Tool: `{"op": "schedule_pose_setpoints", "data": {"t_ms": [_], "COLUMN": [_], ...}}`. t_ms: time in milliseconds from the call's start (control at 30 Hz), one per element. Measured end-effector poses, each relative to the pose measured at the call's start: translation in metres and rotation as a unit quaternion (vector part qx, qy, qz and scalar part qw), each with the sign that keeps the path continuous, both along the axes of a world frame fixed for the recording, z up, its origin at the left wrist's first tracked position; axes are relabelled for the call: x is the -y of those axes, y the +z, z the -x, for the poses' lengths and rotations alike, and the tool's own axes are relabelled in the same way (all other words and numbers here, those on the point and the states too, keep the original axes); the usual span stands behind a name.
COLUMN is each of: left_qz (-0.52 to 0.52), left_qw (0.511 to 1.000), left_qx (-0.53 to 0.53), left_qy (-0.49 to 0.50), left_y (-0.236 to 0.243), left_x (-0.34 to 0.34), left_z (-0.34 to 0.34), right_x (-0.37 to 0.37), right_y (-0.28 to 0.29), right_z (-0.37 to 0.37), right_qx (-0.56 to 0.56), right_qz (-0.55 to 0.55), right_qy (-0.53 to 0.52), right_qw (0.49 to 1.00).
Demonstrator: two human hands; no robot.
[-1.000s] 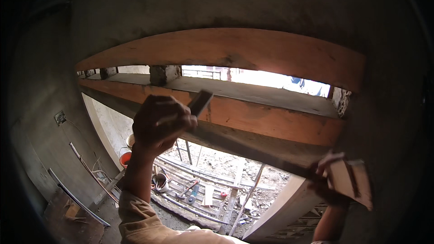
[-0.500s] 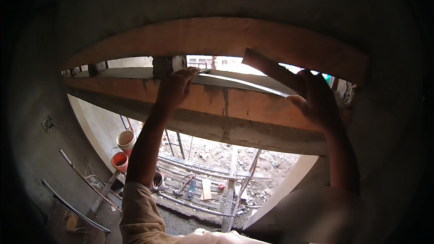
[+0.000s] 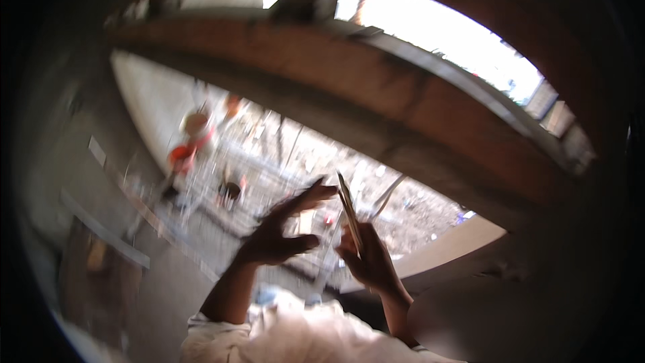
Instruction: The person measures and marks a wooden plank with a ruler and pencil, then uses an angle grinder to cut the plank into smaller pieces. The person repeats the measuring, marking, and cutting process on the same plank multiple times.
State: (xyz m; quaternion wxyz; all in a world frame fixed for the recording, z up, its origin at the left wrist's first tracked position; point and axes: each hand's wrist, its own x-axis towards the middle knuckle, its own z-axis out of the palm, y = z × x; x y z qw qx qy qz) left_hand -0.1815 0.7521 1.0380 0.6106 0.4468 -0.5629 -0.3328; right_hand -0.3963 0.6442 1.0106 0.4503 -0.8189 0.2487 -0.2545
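My right hand (image 3: 366, 259) is closed around a thin, flat piece (image 3: 349, 212) seen nearly edge-on, pale along its edge and dark at the pointed upper tip. Blur leaves its exact kind unclear. It stands tilted in front of my chest. To its left, my left hand (image 3: 275, 235) has thumb and fingers spread apart, the fingertips close to the piece's upper part; I see nothing in that hand. Above both hands runs the reddish-brown front of a ledge (image 3: 322, 60) below a long opening, with a grey top surface.
Grey wall surrounds the opening. Beneath the ledge, a second opening shows rubble ground (image 3: 430, 208). Lower left are an orange-red bucket (image 3: 180, 156), a paler bucket (image 3: 196, 123) and a long strip (image 3: 104, 228) on the floor side. Much is smeared by motion.
Both hands have come down from the ledge to in front of my chest. My left hand has opened away from the ledge. The view has tilted and shifted, so the ledge now slants.
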Motion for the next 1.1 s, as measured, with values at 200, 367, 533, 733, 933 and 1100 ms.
{"op": "schedule_pose_setpoints", "data": {"t_ms": [200, 367, 533, 733, 933, 1100], "left_qz": [-0.085, 0.010, 0.047, 0.023, -0.316, -0.441], "left_qw": [0.938, 0.772, 0.748, 0.741, 0.708, 0.622], "left_qx": [-0.291, -0.536, -0.563, -0.490, -0.107, -0.267], "left_qy": [0.167, 0.342, 0.348, 0.459, 0.623, 0.590], "left_y": [-0.200, -0.249, -0.271, -0.295, -0.323, -0.361], "left_x": [-0.031, -0.132, -0.179, -0.208, -0.300, -0.354], "left_z": [0.033, -0.032, -0.089, -0.138, -0.198, -0.168], "right_x": [-0.031, -0.037, -0.087, -0.116, -0.058, -0.012], "right_y": [-0.110, -0.170, -0.188, -0.225, -0.311, -0.340], "right_z": [-0.063, -0.132, -0.238, -0.305, -0.328, -0.358], "right_qx": [-0.189, -0.288, -0.268, -0.199, -0.344, -0.420], "right_qz": [0.001, -0.093, -0.098, 0.017, 0.081, 0.074], "right_qy": [0.159, 0.341, 0.399, 0.446, 0.378, 0.289], "right_qw": [0.969, 0.890, 0.871, 0.872, 0.856, 0.857]}}
